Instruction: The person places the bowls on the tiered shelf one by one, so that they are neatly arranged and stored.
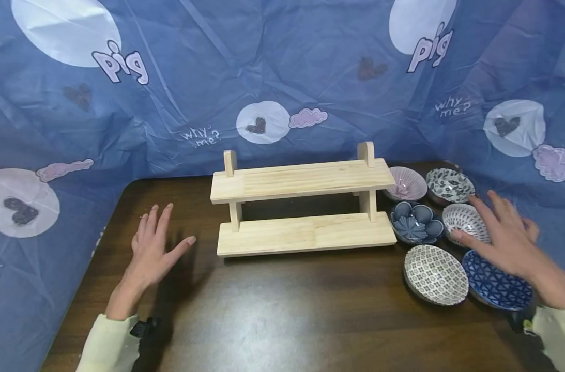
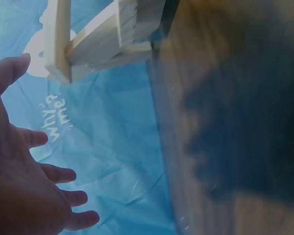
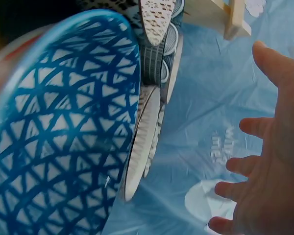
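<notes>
My left hand (image 1: 151,253) hovers over the table's left side, fingers spread and nothing in it. My right hand (image 1: 512,240) is held above the bowls at the right with its fingers spread, also holding nothing. Under it are a blue triangle-patterned bowl (image 1: 501,287) and a white bowl with grey strokes (image 1: 470,219). Close by sit a grey lattice-patterned bowl (image 1: 436,274), a blue-grey flower bowl (image 1: 410,227), a leaf-patterned bowl (image 1: 449,185) and a pink bowl (image 1: 405,183). The right wrist view shows the blue bowl (image 3: 68,117) large beside the open palm.
A two-tier wooden shelf (image 1: 305,181) stands at the back middle of the dark table (image 1: 287,310), its right end close beside the pink and flower bowls. A blue printed cloth (image 1: 282,62) hangs behind and along both sides.
</notes>
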### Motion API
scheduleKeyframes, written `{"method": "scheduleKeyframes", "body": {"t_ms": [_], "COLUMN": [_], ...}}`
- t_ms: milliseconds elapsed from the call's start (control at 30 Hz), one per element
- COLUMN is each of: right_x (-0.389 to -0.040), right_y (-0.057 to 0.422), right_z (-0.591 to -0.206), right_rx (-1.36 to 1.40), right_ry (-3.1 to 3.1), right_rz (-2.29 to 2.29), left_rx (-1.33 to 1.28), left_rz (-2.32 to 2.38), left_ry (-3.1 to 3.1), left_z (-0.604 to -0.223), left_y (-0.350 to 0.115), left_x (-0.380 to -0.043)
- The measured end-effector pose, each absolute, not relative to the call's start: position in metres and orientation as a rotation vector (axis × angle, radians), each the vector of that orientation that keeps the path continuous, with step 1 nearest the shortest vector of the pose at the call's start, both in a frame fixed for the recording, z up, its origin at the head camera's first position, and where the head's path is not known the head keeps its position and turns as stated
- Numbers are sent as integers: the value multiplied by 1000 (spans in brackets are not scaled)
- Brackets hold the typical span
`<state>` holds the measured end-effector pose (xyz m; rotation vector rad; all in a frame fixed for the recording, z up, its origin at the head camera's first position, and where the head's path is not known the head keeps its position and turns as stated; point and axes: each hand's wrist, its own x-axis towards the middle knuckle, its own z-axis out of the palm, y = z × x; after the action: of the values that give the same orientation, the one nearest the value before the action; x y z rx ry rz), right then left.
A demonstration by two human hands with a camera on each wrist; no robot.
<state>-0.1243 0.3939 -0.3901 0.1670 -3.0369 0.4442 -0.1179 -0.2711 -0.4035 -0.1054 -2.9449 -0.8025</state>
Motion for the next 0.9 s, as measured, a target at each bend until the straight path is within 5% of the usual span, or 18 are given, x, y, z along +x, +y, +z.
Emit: {"method": "scheduleKeyframes", "body": {"t_ms": [900], "right_x": [-54], "right_y": [453], "right_z": [-431], "right_rx": [-321], "right_ry": [-3075], "right_rz": [509], "left_rx": [-147], "left_rz": [-1533], "left_ry": [-2808], "left_z": [-458], "left_y": [-242], "left_x": [-136]}}
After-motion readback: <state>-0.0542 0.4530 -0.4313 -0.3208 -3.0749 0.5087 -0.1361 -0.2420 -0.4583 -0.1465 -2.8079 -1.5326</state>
